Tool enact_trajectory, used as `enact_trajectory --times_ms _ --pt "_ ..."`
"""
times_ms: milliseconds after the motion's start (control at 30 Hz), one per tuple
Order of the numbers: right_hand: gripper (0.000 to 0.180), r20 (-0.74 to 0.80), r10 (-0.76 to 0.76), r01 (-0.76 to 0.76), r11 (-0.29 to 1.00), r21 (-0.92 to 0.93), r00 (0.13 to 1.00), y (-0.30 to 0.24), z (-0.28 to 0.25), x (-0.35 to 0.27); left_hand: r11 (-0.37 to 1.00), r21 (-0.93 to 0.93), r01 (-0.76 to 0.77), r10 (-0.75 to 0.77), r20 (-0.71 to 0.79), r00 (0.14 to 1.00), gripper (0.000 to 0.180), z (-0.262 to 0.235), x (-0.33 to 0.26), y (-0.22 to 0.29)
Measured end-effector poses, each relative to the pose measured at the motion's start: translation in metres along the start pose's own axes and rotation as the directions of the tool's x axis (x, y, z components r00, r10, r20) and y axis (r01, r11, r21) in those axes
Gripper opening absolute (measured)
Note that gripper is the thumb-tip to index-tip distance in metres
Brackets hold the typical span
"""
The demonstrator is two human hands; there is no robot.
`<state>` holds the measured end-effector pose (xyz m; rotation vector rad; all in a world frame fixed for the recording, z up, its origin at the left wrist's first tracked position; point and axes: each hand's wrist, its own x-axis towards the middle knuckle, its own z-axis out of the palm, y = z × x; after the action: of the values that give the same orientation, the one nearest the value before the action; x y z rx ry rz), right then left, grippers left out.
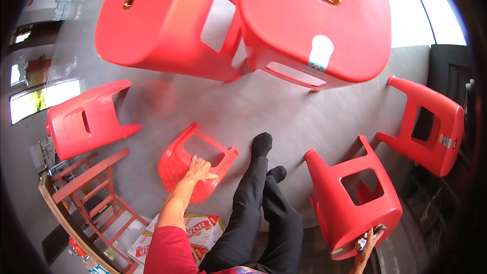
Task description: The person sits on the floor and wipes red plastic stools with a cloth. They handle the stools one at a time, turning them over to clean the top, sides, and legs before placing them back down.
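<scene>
A small red plastic stool (170,164) is on the floor to the left of my legs, its seat toward the lower left. My left hand (200,168) grips its edge beside the side opening, fingers curled over. On the right is a larger red plastic stool (329,193), its legs pointing up-left in the picture. Against its seat, my right hand (373,243) presses a crumpled dark and white cloth (363,241). The right fingertips are partly hidden by the cloth and the picture's edge.
Two large red stools, one at left (147,15) and one at right (284,15), stand ahead. More red stools are at the far left (71,122) and far right (436,106). A wooden chair (101,198) and printed cartons (203,231) sit lower left.
</scene>
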<state>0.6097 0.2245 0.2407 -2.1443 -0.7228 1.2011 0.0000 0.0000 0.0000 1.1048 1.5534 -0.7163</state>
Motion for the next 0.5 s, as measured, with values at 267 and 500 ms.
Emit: enact_trajectory --times_ms 267,500 --pt "0.089 -0.069 0.005 -0.023 0.966 -0.258 0.998 0.039 -0.033 0.015 0.961 -0.264 0.079 -0.094 -0.047 0.994 0.046 0.093 -0.008 0.035" --pt "0.074 -0.174 -0.181 0.113 0.933 -0.341 0.968 0.017 0.022 -0.017 0.779 -0.605 0.165 -0.194 0.017 0.981 0.028 0.093 0.034 -0.017"
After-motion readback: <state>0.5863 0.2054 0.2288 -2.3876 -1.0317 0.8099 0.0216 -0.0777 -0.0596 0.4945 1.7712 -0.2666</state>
